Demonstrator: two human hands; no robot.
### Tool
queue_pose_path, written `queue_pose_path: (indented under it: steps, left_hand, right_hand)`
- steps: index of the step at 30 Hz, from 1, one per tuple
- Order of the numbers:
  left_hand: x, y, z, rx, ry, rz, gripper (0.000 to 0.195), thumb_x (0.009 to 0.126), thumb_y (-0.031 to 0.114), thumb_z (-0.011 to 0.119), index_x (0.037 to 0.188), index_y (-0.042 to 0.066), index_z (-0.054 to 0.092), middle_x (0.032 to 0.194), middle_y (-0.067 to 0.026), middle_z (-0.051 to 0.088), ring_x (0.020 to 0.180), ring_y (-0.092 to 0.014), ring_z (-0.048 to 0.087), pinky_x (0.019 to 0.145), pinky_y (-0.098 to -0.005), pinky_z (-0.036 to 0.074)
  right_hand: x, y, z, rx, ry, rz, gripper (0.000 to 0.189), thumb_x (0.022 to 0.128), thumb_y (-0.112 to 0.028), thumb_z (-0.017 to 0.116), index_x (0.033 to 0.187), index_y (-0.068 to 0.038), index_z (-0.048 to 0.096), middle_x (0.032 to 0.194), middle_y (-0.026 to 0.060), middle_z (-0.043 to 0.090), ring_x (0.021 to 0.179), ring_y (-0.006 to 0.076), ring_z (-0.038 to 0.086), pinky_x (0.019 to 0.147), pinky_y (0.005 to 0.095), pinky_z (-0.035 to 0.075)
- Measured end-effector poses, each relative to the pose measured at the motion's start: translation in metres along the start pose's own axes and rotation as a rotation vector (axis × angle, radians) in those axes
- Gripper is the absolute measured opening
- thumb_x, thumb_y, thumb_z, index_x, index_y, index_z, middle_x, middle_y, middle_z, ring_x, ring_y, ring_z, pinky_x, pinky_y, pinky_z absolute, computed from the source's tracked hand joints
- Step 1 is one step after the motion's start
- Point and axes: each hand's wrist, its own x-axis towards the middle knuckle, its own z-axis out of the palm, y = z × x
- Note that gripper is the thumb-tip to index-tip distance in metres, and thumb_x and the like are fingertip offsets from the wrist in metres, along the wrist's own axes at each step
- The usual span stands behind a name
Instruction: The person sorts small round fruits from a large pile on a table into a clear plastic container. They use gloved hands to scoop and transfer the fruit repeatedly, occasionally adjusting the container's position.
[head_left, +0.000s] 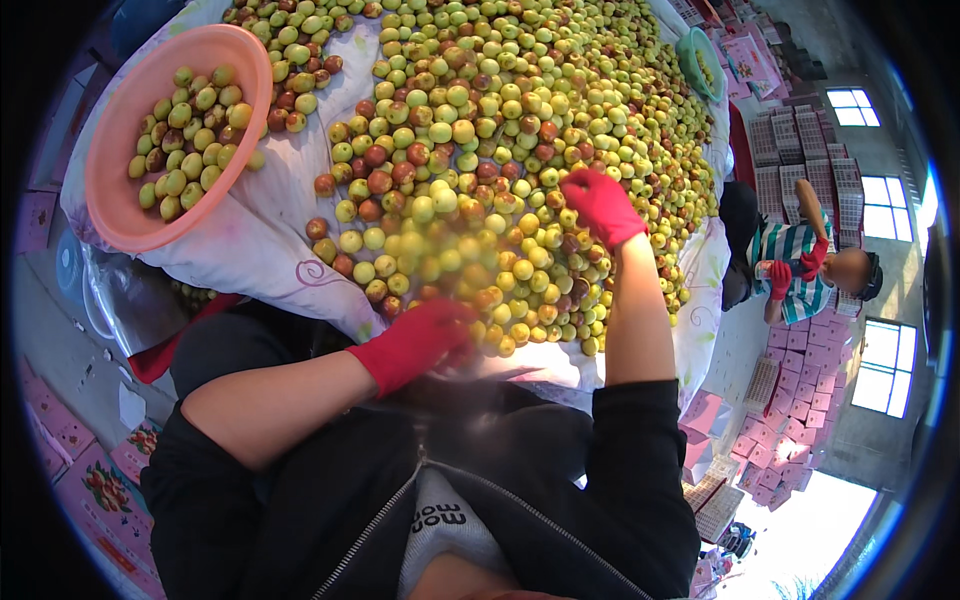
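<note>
A broad pile of jujubes, yellow-green with reddish-brown patches, covers a white cloth with a purple swirl print. My left hand, in a red glove, is at the near edge of the pile; its fingertips are blurred, so any fruit in them cannot be made out. Farther right, my right hand, also red-gloved, reaches into the pile with bent fingers among the jujubes. Its fingertips are partly hidden and a grip on a fruit is unclear. A blur covers the fruit between both hands.
A salmon-pink plastic basin with jujubes tilts at the left on the cloth. A green basin stands at the far right edge. Beyond it, a person in red gloves holds something. Pink cartons and stacked crates stand behind.
</note>
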Motion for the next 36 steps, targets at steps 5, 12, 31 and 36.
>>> queue_pose_path:
  steps: [5, 12, 31, 36]
  left_hand:
    - [0.004, -0.003, 0.0, 0.014, 0.003, 0.003, 0.032, 0.093, 0.01, 0.05, 0.123, -0.001, 0.05, 0.089, -0.0129, 0.062, 0.068, -0.016, 0.057, 0.056, -0.0284, 0.047]
    - [0.002, -0.002, -0.008, -0.148, -0.154, 0.094, 0.036, 0.096, 0.023, 0.05, 0.125, 0.003, 0.048, 0.089, -0.0107, 0.062, 0.073, -0.018, 0.059, 0.062, -0.0309, 0.049]
    - [-0.013, 0.049, -0.016, -0.762, -0.217, 0.193, 0.059, 0.096, 0.054, 0.039, 0.141, 0.016, 0.04, 0.14, -0.0137, 0.044, 0.127, -0.037, 0.044, 0.1, -0.0625, 0.036]
    - [-0.019, 0.066, -0.024, -0.974, -0.29, 0.246, 0.062, 0.096, 0.055, 0.037, 0.142, 0.014, 0.039, 0.14, -0.0169, 0.044, 0.125, -0.04, 0.046, 0.099, -0.0664, 0.035]
  right_hand:
    - [0.047, 0.007, 0.046, -0.465, 0.268, -0.098, 0.041, 0.078, -0.036, 0.067, 0.106, -0.007, 0.062, 0.09, 0.0174, 0.067, 0.085, 0.0302, 0.065, 0.077, 0.0372, 0.051]
    - [-0.015, 0.013, 0.037, 1.333, 0.126, 0.173, 0.041, 0.09, -0.05, 0.054, 0.112, -0.016, 0.061, 0.088, 0.0057, 0.063, 0.071, 0.0164, 0.058, 0.053, 0.027, 0.046]
    - [-0.065, -0.089, 0.08, 0.647, 0.22, -0.549, 0.035, 0.093, -0.019, 0.055, 0.122, -0.001, 0.056, 0.115, 0.01, 0.061, 0.093, 0.0194, 0.061, 0.084, 0.0308, 0.05]
    - [0.072, -0.083, 0.077, -0.004, 0.496, -0.438, 0.048, 0.081, -0.032, 0.065, 0.12, -0.004, 0.06, 0.114, 0.0179, 0.061, 0.109, 0.0325, 0.055, 0.094, 0.0391, 0.043]
